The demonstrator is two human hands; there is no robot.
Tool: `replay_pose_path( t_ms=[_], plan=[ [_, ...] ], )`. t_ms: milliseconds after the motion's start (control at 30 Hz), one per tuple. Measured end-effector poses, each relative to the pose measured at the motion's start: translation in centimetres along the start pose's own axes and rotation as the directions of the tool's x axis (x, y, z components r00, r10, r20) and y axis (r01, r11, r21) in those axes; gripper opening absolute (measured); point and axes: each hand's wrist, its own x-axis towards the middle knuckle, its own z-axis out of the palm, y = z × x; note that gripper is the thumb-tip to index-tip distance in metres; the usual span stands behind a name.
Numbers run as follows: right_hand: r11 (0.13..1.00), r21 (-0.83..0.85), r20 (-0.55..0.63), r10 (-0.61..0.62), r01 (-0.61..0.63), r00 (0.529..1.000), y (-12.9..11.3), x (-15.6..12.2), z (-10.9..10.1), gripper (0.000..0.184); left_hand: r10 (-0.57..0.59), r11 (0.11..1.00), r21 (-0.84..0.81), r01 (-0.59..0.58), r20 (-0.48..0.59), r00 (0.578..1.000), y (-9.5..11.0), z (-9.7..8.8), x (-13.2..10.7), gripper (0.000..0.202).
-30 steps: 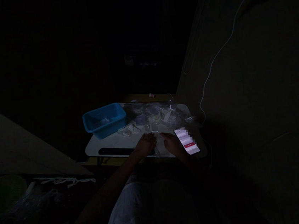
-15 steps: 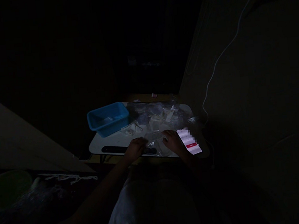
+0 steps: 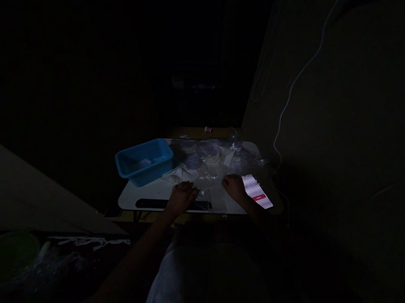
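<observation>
The scene is very dark. My left hand [image 3: 180,196] and my right hand [image 3: 234,186] rest on a small white table [image 3: 145,194], each at one side of a clear plastic sheet or bag [image 3: 211,189] that is stretched between them. Their fingers look curled on the plastic, though the dim light blurs the detail. A lit phone [image 3: 258,197] lies just right of my right hand, partly covered by it. More crumpled clear plastic bags [image 3: 210,156] are piled behind the hands.
A blue plastic tub [image 3: 144,161] stands at the table's back left. A white cable [image 3: 291,99] runs down the wall on the right. A green basin [image 3: 7,256] sits low at the far left, beside a white cord [image 3: 89,240].
My hands have moved apart, from close together at the table's front, and the plastic is now spread between them. My right hand now covers part of the phone.
</observation>
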Motion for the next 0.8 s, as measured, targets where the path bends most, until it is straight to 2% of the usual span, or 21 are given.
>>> replay_pose_path(
  t_ms=[167,300,367,433,500,600,667,800],
  plan=[
    [0.998,0.005,0.026,0.069,-0.070,0.997,0.2,-0.4,-1.1,0.024,-0.027,0.996,0.078,0.029,-0.027,0.999,-0.2,0.6,0.9,0.028],
    [0.974,-0.040,0.025,0.222,-0.221,0.975,0.4,-0.5,-2.1,0.031,-0.103,0.990,0.093,0.102,0.005,0.995,0.1,0.8,1.0,0.037],
    [0.970,-0.055,0.012,0.239,-0.238,0.971,0.3,-0.6,-2.4,0.032,-0.145,0.984,0.105,0.141,0.030,0.989,0.4,0.7,1.0,0.043],
    [0.985,-0.053,0.014,0.168,-0.167,0.986,0.1,-0.8,-2.3,0.031,-0.173,0.978,0.124,0.165,0.054,0.983,0.6,0.7,0.9,0.049],
    [1.000,-0.028,0.022,0.015,-0.014,1.000,-0.5,-1.2,-2.0,0.024,-0.186,0.974,0.145,0.175,0.069,0.980,0.7,0.7,0.9,0.053],
    [0.979,0.011,0.023,-0.203,0.203,0.979,-1.4,-1.9,-1.3,0.023,-0.189,0.971,0.162,0.178,0.061,0.980,0.6,0.7,0.8,0.059],
    [0.966,0.012,0.033,-0.260,0.260,0.965,-1.9,-2.3,-0.8,0.032,-0.187,0.972,0.159,0.176,0.054,0.981,0.3,0.5,0.6,0.061],
    [0.967,-0.012,0.085,-0.251,0.253,0.964,-1.8,-2.9,0.1,0.040,-0.191,0.975,0.129,0.179,0.089,0.978,-0.9,-0.1,-0.5,0.050]
  ],
)
